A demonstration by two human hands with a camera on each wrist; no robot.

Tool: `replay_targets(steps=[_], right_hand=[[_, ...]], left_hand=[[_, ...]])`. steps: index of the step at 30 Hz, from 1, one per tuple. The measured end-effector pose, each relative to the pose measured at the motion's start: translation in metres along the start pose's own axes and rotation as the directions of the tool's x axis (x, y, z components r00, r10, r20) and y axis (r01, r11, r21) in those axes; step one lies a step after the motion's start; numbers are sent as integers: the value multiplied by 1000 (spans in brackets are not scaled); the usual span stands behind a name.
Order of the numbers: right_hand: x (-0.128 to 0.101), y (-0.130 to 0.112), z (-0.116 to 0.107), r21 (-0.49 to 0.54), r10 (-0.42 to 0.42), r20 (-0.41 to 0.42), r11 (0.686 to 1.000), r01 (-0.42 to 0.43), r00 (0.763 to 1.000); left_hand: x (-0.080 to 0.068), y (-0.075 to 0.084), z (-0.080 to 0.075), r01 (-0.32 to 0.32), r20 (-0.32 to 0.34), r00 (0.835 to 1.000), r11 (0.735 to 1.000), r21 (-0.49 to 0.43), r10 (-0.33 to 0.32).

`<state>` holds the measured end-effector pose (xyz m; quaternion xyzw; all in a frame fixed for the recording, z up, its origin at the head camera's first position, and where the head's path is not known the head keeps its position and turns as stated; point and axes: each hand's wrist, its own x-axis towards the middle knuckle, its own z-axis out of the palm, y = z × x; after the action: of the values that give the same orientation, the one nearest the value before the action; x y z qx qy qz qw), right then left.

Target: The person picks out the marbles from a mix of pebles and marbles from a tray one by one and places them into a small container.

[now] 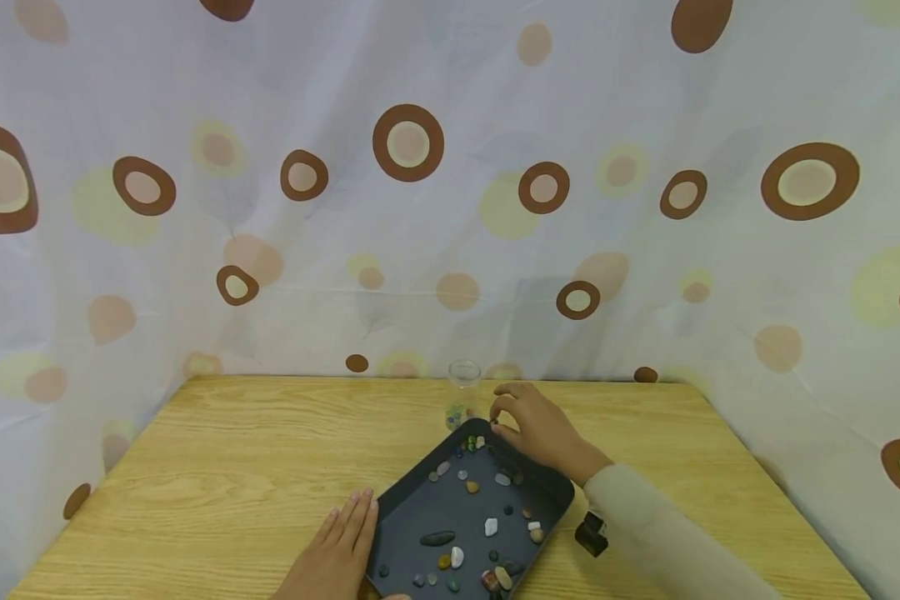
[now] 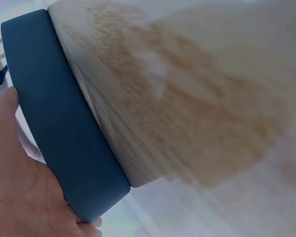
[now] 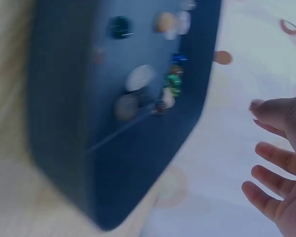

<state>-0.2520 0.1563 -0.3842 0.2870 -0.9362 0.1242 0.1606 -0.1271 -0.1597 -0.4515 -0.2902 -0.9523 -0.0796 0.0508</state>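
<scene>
A dark tray lies on the table, holding scattered pebbles and glass beads. My left hand rests against its near left corner with straight fingers; the left wrist view shows that hand along the tray's outer wall. Over the far corner, my right hand pinches a small dark piece between thumb and forefinger; its kind is too small to tell. In the right wrist view this hand is beyond the tray wall. Just behind that corner stands a clear jar with colourful beads inside.
Green beads and a white stone sit in the tray's far corner. A long dark stone lies mid-tray. Behind the wooden table hangs a patterned curtain. A small black device is at the right wrist.
</scene>
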Motion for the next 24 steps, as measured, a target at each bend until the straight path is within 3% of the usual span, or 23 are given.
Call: replay_targets(steps=[5, 12, 17, 24], right_hand=[[18, -1, -7, 78, 71, -109, 995, -62, 992], [45, -4, -11, 201, 178, -184, 969, -140, 967], [61, -8, -3, 257, 231, -142, 948, -189, 963], [71, -14, 6, 236, 239, -94, 948, -211, 966]], left_hand=[[0, 1, -3, 5, 18, 1000, 1000, -17, -5], [-1, 0, -4, 12, 19, 1000, 999, -33, -12], [-1, -1, -3, 11, 21, 1000, 1000, -26, -11], [-1, -1, -3, 18, 20, 1000, 998, -52, -17]])
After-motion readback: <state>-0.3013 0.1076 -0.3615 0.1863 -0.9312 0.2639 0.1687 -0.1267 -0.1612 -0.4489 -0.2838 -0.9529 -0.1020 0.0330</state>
